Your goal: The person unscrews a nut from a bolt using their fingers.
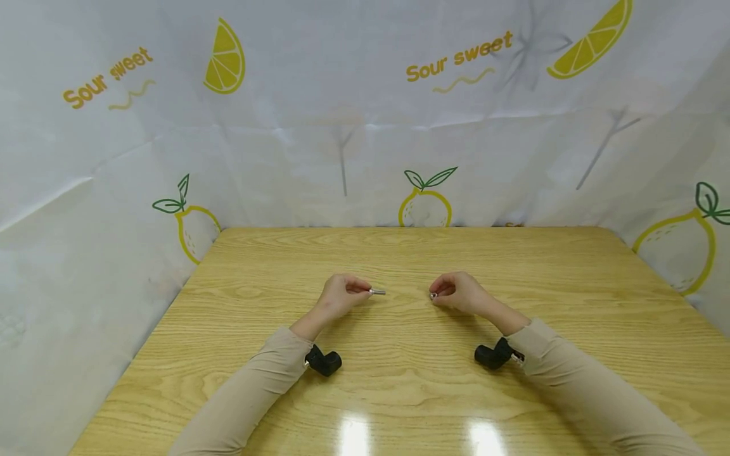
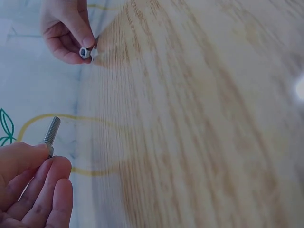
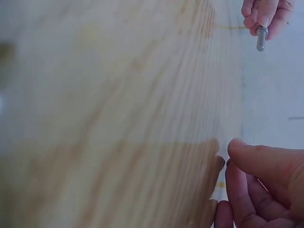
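Observation:
A silver bolt (image 1: 378, 292) is pinched near its head by the thumb and fingertips of my left hand (image 1: 336, 299). Its threaded shank (image 2: 52, 129) sticks out past the fingers, toward the right hand in the head view. Across a short gap, my right hand (image 1: 463, 294) pinches a small silver nut (image 1: 433, 296) between thumb and finger. In the left wrist view the hole of that nut (image 2: 84, 52) shows. The right wrist view hides most of the nut behind the fingers. Bolt and nut are apart, both held over the table.
The wood-grain table (image 1: 399, 386) lies under both hands. A white cloth (image 1: 296, 171) with lemon prints hangs behind it and at the sides. Black wrist-worn devices (image 1: 325, 362) sit at both sleeve cuffs. Light glares off the table's near part.

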Available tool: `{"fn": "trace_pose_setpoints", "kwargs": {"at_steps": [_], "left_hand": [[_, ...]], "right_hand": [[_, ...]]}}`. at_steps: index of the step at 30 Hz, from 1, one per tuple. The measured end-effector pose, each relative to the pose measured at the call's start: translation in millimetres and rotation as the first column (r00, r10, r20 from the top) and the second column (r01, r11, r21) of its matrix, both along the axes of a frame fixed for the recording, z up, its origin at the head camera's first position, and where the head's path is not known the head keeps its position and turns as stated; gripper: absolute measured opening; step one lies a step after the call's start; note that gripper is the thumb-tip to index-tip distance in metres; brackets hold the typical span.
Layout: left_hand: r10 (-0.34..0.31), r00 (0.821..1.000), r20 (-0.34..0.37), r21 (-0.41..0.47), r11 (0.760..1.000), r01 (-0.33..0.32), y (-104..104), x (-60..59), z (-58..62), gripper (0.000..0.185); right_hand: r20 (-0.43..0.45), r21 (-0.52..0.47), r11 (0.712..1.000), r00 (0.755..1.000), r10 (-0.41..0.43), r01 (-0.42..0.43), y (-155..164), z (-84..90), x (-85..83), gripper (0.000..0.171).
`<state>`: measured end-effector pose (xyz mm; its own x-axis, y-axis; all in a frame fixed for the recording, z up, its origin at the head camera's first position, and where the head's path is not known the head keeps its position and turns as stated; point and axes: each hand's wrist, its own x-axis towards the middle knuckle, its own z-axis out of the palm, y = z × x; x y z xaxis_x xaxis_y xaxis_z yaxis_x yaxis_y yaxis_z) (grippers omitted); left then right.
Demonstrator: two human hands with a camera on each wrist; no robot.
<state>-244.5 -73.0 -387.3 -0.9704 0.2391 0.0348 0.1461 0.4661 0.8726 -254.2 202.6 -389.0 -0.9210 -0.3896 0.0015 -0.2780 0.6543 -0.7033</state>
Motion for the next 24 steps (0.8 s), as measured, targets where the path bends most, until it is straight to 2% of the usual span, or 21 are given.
{"fn": "trace_pose_setpoints", "kwargs": {"at_steps": [13,24], "left_hand": [[0.007,1.0,0.019,-0.061,0.998,-0.005,-0.4,-1.6,-3.8,0.013],[0.005,1.0,0.017,-0.1,0.995,-0.003,0.8,-1.7,-4.9,0.012]], "right_hand": [[-0.006,0.028,0.999,0.999,0.031,-0.031,0.5,-3.2,-1.5,0.016],[-0.005,0.038,0.999,1.0,0.018,-0.017,0.3,-4.6,-2.7,0.016]]}}
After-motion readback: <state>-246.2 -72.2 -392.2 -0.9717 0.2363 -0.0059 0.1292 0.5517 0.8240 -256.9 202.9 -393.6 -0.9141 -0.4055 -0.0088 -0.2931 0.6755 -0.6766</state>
